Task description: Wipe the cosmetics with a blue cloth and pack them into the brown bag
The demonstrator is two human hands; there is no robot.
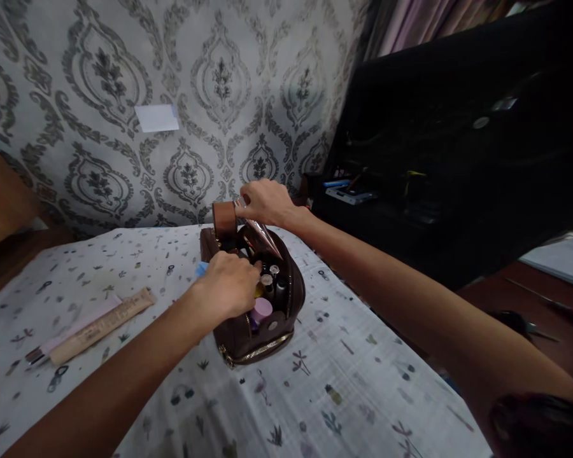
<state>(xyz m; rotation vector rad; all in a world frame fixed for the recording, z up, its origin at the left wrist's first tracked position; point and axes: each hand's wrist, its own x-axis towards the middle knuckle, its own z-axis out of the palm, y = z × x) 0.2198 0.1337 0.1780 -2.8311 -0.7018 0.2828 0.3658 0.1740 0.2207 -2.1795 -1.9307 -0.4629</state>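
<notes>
A dark brown zip bag (pixel 286 318) stands open on the patterned cloth (pixel 344 394), filled with several small bottles and a pink-capped jar (pixel 261 309). My left hand (pixel 226 284) reaches into the bag's opening, fingers curled among the bottles; what it grips is hidden. My right hand (pixel 266 201) is closed on the bag's raised flap (pixel 262 236) at the far side, holding it up. A brown round piece (pixel 225 219) sticks up beside that hand.
A beige tube (pixel 102 325) and a pale pink tube (pixel 79 329) lie on the cloth at the left. Patterned wallpaper rises behind the table. A dark shelf unit (pixel 439 165) with small items stands at the right, with scissors (pixel 525 326) on a brown surface.
</notes>
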